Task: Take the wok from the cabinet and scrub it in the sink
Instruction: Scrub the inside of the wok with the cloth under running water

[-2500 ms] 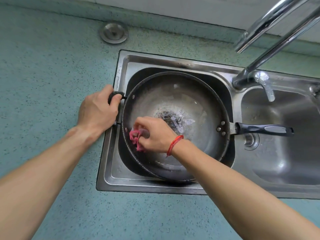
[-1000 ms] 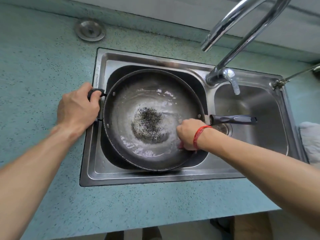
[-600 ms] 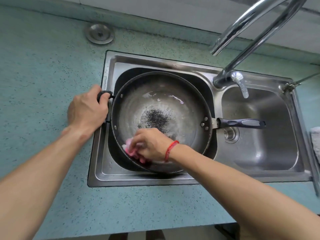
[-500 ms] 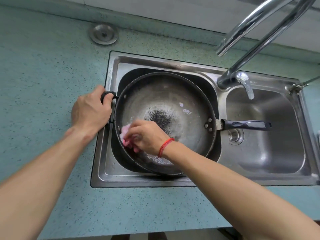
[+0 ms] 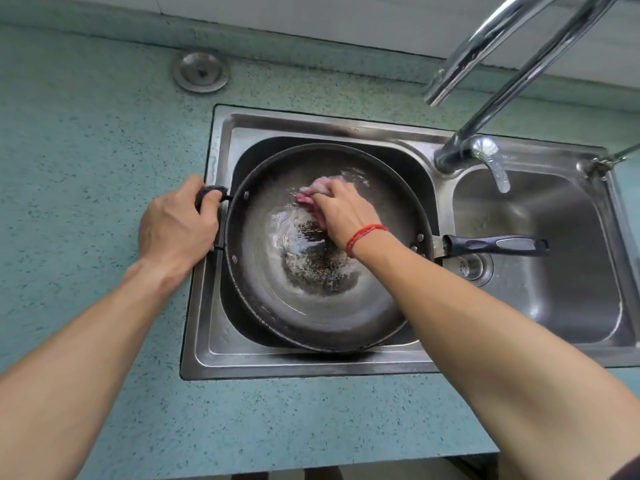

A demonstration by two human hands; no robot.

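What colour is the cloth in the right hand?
Pink. The head view shows the cloth best, bunched under the right hand in the wok.

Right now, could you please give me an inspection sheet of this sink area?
Surface: teal speckled countertop with steel double sink.
Job's things: wok in left basin, wet, dark specks at centre; long handle reaches over right basin.
Clutter: round metal stopper on countertop.
Grips: left hand holds side handle; right hand grips pink cloth inside wok.
Cables: nothing seen.
Surroundings: faucet rising behind sink.
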